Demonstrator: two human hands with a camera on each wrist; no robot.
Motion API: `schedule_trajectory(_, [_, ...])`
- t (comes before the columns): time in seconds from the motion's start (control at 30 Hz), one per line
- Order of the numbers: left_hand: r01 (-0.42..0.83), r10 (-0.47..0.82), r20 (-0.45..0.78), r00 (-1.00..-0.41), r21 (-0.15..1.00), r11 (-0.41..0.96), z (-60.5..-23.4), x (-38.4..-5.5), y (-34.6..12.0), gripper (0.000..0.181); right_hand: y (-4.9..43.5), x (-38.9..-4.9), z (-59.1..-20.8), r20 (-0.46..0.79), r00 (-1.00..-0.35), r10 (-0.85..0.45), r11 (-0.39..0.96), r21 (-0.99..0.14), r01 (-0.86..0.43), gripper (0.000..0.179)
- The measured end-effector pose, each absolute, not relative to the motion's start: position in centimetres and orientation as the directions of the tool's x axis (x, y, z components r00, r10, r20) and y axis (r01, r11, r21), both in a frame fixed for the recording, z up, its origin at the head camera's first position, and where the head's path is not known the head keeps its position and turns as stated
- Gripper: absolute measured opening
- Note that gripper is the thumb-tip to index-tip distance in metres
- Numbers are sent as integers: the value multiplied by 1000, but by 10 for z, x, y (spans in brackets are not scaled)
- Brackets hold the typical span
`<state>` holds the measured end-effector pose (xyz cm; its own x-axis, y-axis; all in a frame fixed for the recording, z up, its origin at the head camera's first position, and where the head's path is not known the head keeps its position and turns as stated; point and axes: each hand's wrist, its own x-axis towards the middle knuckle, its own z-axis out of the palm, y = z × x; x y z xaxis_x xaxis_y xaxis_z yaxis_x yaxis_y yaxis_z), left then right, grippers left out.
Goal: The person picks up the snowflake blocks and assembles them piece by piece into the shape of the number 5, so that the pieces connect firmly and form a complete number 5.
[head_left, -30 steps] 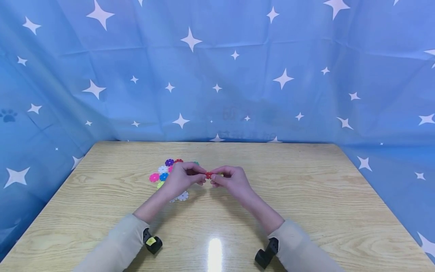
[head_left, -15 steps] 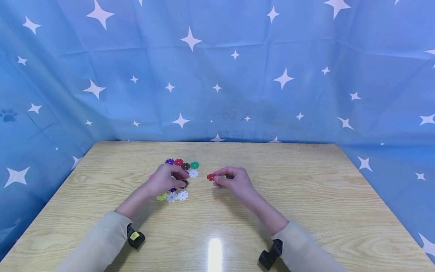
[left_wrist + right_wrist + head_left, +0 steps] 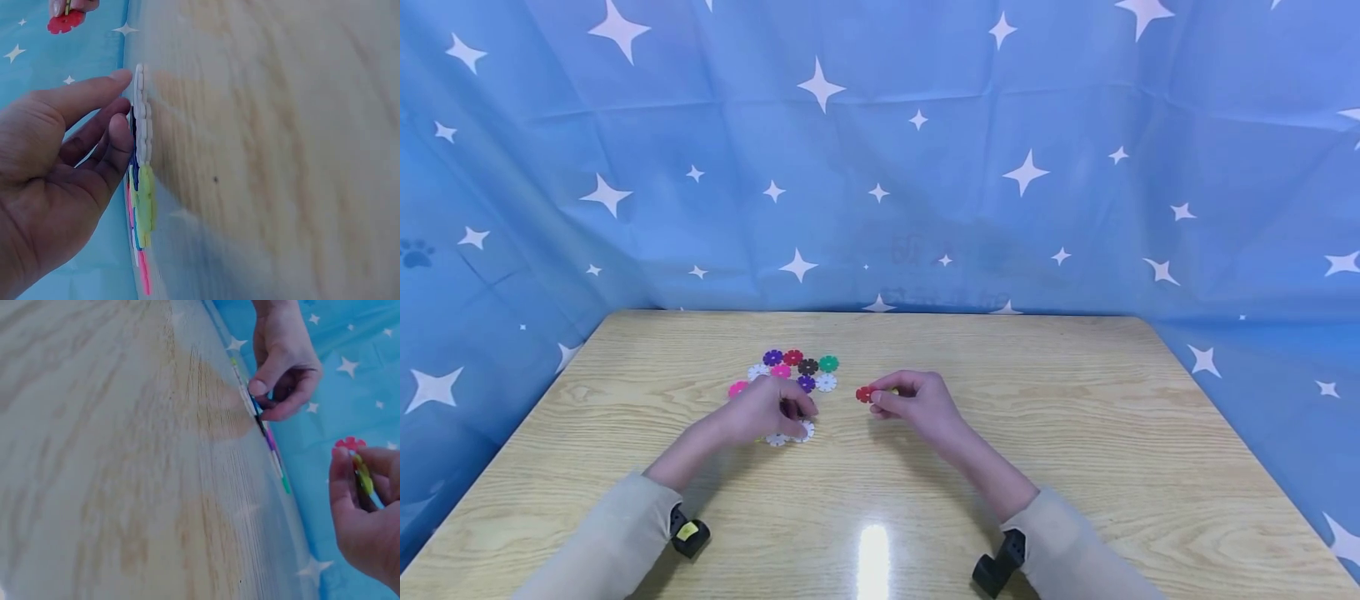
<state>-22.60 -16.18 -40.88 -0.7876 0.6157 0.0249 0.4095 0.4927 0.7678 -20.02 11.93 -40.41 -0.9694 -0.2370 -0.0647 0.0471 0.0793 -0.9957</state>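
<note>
My right hand (image 3: 922, 404) pinches a red notched building disc (image 3: 863, 394) a little above the table. In the right wrist view a yellow notched disc (image 3: 364, 477) stands crosswise against the red one, between thumb and fingers. My left hand (image 3: 763, 408) hovers over a group of similar discs, its thumb and fingers loosely bent and apart. Below its fingertips lies a white disc (image 3: 808, 429); in the left wrist view white discs (image 3: 144, 131) and yellow-green ones (image 3: 146, 203) lie by the fingers. The hand covers part of the group.
Around the left hand lie purple, pink, white and dark discs, with a green disc (image 3: 828, 363) at the group's right and a red disc (image 3: 793, 357) at its back. The wooden table (image 3: 1075, 433) ends at a blue star-patterned curtain (image 3: 880, 167).
My left hand has let go of the red disc, gone left to the group and then shifted slightly toward the near discs. The right hand keeps its hold, almost still.
</note>
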Motion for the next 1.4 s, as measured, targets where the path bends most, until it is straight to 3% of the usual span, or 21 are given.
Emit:
schedule_trajectory(0.5, [429, 616, 0, -788, 718, 549, -408, -221, -158, 31, 121, -199, -402, -61, -973, -224, 99, -994, 40, 17])
schedule_trajectory(0.7, [481, 610, 60, -790, 679, 555, -409, -220, -158, 20, 128, -202, -394, -45, -979, -198, 88, -996, 28, 18])
schedule_trajectory(1.0, [456, 605, 71, -793, 729, 511, -410, -223, -161, 6, 130, -203, -392, -48, -976, -214, 87, -996, 30, 18])
schedule_trajectory(1.4, [359, 551, 84, -830, 837, 414, -407, -225, -148, 16, 126, -201, -396, -48, -972, -231, 98, -995, 26, 19])
